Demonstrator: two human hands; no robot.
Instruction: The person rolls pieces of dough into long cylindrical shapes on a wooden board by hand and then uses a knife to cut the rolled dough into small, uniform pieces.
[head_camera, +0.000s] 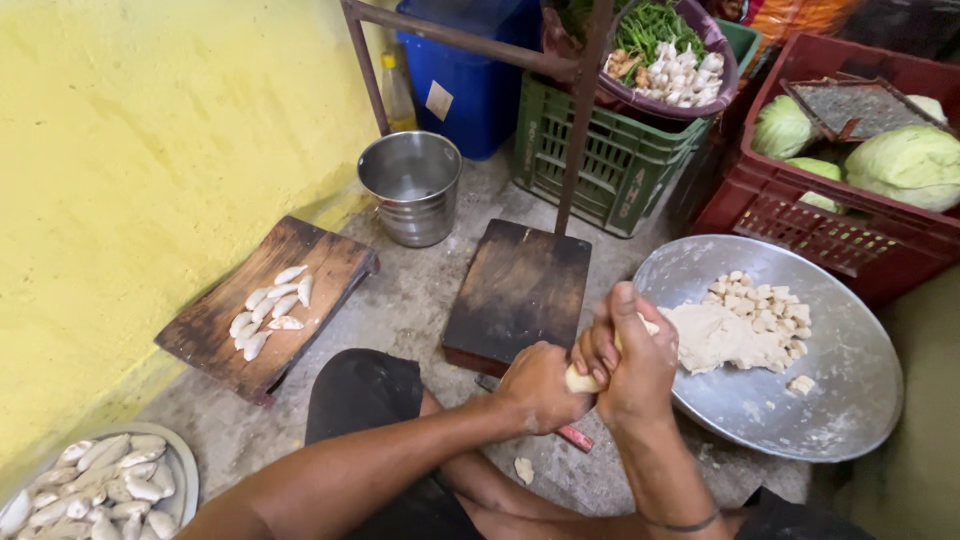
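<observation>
Two floury hands, left hand (537, 385) and right hand (630, 360), fingers clamped together around one soft dough roll (583, 379).

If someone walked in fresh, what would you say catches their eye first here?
Both hands, left hand and right hand, squeeze a piece of dough at centre. Right of them a big steel pan holds a dough mound. Shaped dumplings line a wooden board by the yellow wall.

I see the left hand (537, 387) and right hand (628, 360) pressed together around a pale dough piece (582, 379), above the dark wooden board (520, 290). Just right: wide round steel tray (850, 390) with dough lump (715, 335).
</observation>
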